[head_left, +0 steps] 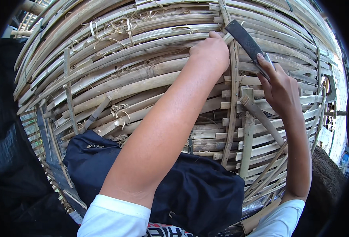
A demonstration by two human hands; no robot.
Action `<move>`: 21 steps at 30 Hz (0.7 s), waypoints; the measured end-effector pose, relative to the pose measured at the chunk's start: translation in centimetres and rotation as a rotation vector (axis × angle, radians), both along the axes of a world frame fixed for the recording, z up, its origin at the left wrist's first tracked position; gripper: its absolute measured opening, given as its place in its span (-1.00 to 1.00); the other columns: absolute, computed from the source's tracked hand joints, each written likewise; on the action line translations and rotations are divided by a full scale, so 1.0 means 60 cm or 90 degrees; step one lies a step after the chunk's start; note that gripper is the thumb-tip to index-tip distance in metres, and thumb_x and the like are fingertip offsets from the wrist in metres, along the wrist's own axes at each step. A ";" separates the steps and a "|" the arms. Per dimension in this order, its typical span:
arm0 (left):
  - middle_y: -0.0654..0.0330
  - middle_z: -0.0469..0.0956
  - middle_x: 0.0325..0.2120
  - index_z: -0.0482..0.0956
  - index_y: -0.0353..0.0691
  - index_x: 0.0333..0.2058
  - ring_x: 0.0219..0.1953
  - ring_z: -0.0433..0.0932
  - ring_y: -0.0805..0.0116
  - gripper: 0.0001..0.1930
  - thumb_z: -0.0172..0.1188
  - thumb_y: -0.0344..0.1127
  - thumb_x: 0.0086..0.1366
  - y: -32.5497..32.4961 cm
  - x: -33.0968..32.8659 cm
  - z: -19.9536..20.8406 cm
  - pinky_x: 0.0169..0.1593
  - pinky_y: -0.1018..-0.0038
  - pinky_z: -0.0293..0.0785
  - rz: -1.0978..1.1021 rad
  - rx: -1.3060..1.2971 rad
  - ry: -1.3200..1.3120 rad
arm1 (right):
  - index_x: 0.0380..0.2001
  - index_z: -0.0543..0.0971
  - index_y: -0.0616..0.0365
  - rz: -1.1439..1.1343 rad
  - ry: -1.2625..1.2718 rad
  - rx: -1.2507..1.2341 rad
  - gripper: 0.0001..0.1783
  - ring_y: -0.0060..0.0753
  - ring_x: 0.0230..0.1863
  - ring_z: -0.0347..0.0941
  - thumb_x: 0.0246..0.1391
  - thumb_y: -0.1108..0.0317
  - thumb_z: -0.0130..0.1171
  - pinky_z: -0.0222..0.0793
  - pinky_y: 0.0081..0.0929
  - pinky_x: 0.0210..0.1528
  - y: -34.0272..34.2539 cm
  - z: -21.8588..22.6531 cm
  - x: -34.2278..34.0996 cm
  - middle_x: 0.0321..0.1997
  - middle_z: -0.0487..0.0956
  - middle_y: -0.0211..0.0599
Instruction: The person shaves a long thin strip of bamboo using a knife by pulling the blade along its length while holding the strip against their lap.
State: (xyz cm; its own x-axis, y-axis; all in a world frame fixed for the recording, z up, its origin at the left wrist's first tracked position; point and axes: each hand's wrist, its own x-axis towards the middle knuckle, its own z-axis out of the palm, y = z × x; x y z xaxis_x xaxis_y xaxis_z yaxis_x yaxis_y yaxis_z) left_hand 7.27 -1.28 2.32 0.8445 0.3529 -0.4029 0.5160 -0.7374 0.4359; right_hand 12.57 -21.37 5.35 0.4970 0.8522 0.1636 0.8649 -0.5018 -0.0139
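A: ok, what's being worked on?
B: A narrow, pale bamboo strip (pixel 229 38), at one o'clock, gripped by the curled left hand (pixel 210 50).
A: And the flat, dark metal blade (pixel 243 37)?
B: It's clamped in the right hand (pixel 278 81), two o'clock; hands apart. Long, tan split-bamboo slats (pixel 142 73) are spread around; loose black cloth (pixel 202 193) is draped at six.
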 end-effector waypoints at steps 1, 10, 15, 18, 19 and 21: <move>-0.25 0.53 -0.10 0.15 -0.59 0.06 -0.04 0.57 -0.05 -0.46 0.09 -0.36 0.20 -0.004 -0.002 -0.006 0.03 0.18 0.50 0.001 0.002 -0.011 | 0.16 0.41 -0.14 -0.003 -0.002 0.000 -0.47 0.00 -0.47 0.52 0.09 0.39 0.20 0.43 -0.12 -0.43 -0.002 0.001 0.000 -0.38 0.52 -0.13; -0.25 0.54 -0.11 0.16 -0.60 0.06 -0.05 0.57 -0.05 -0.45 0.11 -0.36 0.18 0.002 -0.001 -0.014 0.02 0.21 0.50 0.008 0.025 -0.034 | 0.21 0.31 -0.21 -0.030 0.037 0.012 -0.49 0.14 -0.39 0.52 0.18 0.27 0.07 0.41 -0.05 -0.37 0.013 -0.001 -0.007 -0.37 0.53 -0.02; -0.19 0.54 -0.09 0.17 -0.57 0.07 -0.02 0.56 -0.02 -0.45 0.12 -0.34 0.19 0.001 0.006 0.007 0.04 0.21 0.49 0.021 -0.002 -0.007 | 0.19 0.32 -0.18 -0.040 0.053 0.004 -0.51 0.14 -0.34 0.52 0.18 0.29 0.07 0.40 -0.04 -0.32 0.010 -0.042 0.020 -0.34 0.54 0.00; -0.18 0.54 -0.08 0.16 -0.57 0.08 -0.03 0.57 0.00 -0.43 0.12 -0.33 0.21 -0.001 0.003 -0.008 0.04 0.22 0.49 0.006 0.016 -0.004 | 0.18 0.33 -0.15 -0.043 0.058 0.069 -0.52 0.15 -0.33 0.52 0.17 0.31 0.07 0.40 -0.03 -0.30 0.015 -0.002 -0.007 -0.33 0.54 0.03; -0.17 0.53 -0.06 0.14 -0.58 0.11 0.00 0.56 0.01 -0.40 0.12 -0.31 0.21 -0.002 0.003 -0.009 0.05 0.22 0.49 0.003 0.013 0.007 | 0.18 0.32 -0.13 -0.001 0.049 0.200 -0.51 0.17 -0.31 0.51 0.17 0.30 0.06 0.41 -0.02 -0.29 0.020 0.001 -0.018 -0.31 0.54 0.04; -0.18 0.53 -0.05 0.13 -0.58 0.11 0.00 0.55 0.01 -0.40 0.13 -0.32 0.21 -0.002 -0.003 -0.001 0.06 0.21 0.48 0.006 0.003 -0.002 | 0.18 0.33 -0.12 -0.032 0.066 0.100 -0.52 0.17 -0.30 0.52 0.17 0.32 0.07 0.41 -0.03 -0.28 0.019 0.002 -0.018 -0.28 0.55 0.03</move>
State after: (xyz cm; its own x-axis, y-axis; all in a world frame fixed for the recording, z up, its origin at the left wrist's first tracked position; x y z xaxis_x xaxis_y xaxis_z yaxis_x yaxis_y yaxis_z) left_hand 7.08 -1.41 2.24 0.8419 0.3634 -0.3989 0.5223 -0.7344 0.4334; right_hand 11.49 -20.25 5.47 0.5599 0.7935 0.2386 0.8283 -0.5293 -0.1837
